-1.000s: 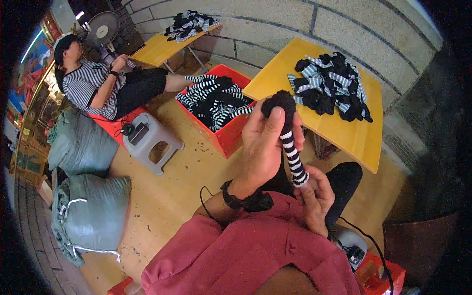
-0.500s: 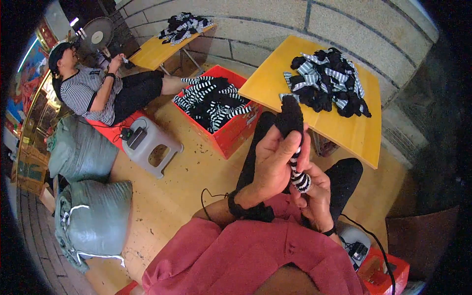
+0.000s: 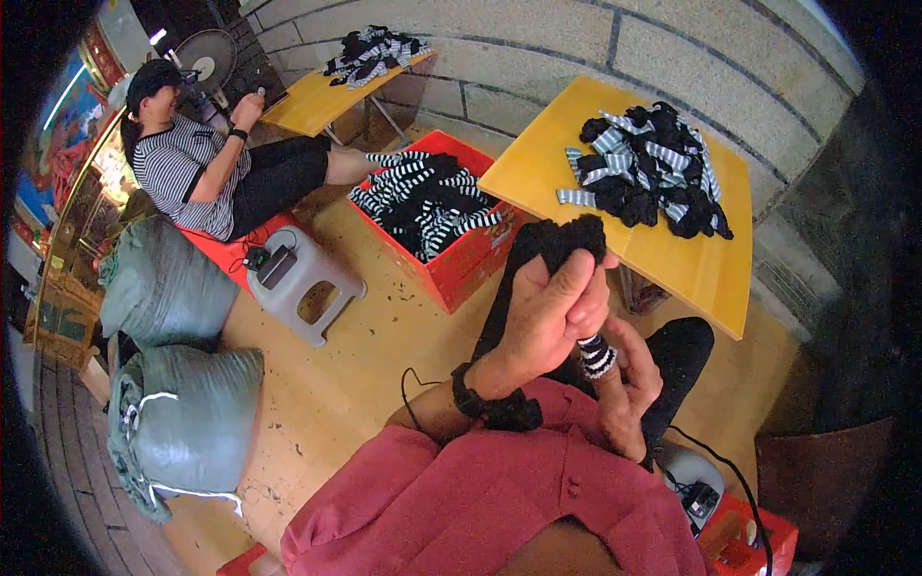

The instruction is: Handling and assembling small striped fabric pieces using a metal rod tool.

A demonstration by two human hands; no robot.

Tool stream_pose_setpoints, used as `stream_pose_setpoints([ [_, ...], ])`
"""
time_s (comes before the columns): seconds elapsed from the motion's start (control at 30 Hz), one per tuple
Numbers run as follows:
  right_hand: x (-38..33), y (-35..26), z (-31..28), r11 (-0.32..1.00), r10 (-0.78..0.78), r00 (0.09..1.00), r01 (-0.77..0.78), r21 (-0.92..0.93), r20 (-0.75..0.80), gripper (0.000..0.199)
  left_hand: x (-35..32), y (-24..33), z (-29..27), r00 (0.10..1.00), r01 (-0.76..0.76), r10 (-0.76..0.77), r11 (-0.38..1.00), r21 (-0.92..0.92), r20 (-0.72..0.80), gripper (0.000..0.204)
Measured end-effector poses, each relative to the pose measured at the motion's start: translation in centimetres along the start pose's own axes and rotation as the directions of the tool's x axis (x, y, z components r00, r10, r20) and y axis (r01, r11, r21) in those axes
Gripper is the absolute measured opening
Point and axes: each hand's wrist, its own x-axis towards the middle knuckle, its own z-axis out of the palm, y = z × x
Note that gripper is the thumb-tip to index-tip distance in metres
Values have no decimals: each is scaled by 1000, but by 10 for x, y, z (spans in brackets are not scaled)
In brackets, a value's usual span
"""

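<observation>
A sock with a black fuzzy upper part and a black-and-white striped end runs between my hands above my lap. My left hand is closed round its black part, which bunches up above the thumb. Lower down, my right hand holds the striped end, and one finger seems to sit inside its opening. On the yellow table just ahead lies a pile of black and grey-striped socks. Left of that table, a red bin holds many black-and-white striped socks.
A seated person in a striped shirt is at the far left, beside a second yellow table with another pile. A grey stool and stuffed green sacks stand on the left floor. A black cable runs at my right.
My left hand has closed further round the sock, and its black part has bunched up from a longer shape. Less of the striped part shows. The view has shifted slightly.
</observation>
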Motion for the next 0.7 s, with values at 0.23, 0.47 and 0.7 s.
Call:
stream_pose_setpoints([
  [0.23,15,-19,-3,399,378,793,-605,689,478,39,-6,-3,1,996,68,-68,998,2,65,28],
  [0.47,4,-17,-6,796,404,892,-452,403,203,34,5,13,9,993,-55,67,991,120,-98,30],
  [0.7,4,-10,1,962,164,984,-174,213,64,32,-1,-5,7,999,30,-28,999,31,-44,29],
])
